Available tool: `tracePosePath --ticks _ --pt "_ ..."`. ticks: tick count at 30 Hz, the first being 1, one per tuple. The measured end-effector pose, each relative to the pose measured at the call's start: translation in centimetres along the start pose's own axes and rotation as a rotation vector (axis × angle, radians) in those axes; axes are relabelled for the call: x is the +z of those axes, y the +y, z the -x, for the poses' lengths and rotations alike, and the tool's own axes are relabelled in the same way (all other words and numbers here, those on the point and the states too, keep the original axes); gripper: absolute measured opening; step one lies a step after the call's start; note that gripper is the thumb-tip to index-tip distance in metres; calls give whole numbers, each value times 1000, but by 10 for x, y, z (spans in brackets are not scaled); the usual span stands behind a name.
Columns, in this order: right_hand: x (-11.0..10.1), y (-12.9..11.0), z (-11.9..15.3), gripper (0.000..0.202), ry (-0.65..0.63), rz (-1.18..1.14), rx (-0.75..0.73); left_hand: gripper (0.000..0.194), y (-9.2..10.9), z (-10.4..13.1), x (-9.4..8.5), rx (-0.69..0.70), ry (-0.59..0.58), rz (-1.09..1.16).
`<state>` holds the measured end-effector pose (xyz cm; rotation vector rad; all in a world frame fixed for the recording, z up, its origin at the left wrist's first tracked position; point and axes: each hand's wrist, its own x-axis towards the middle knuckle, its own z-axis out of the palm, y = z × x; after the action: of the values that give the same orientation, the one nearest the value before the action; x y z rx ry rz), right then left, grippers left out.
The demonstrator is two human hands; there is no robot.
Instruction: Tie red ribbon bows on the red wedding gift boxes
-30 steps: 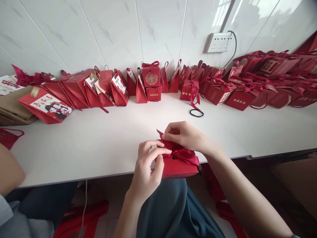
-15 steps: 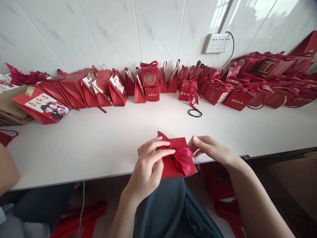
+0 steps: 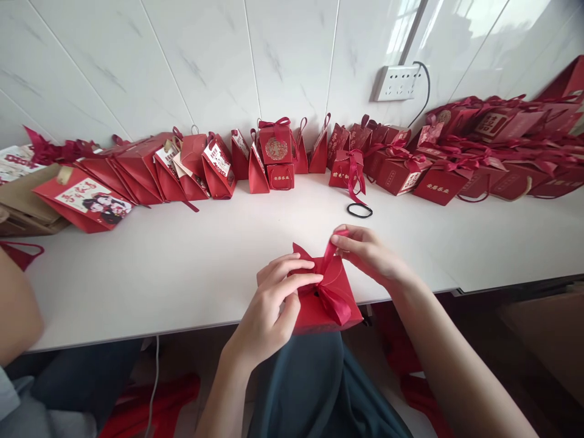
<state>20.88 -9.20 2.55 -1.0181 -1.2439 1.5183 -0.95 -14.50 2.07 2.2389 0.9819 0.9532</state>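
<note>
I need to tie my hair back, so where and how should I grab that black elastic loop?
I'd pinch the near edge of the black elastic loop from the front, coming down from above; it lies flat on the white table, and a red ribbon tail hangs close behind it.

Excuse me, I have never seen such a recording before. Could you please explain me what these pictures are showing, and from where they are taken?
There is no robot here: a person works with two bare hands. Every picture comes from one camera worn on the head, looking forward and down.

The left hand rests its fingers on a red box at the front edge of the white table. The right hand holds up part of the dark pink ribbon on it.

Behind lie a black loop and many red gift boxes along the tiled wall. At the far left is another person's arm.
</note>
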Motion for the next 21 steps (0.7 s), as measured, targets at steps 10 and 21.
tracePosePath --ticks 10,21 --pt "16 -8 -21 21 91 405 78 53 4 -8 -5 -67 -131 -82" --pt "49 -29 95 24 87 970 24 58 4 -12 -7 -121 -131 32"
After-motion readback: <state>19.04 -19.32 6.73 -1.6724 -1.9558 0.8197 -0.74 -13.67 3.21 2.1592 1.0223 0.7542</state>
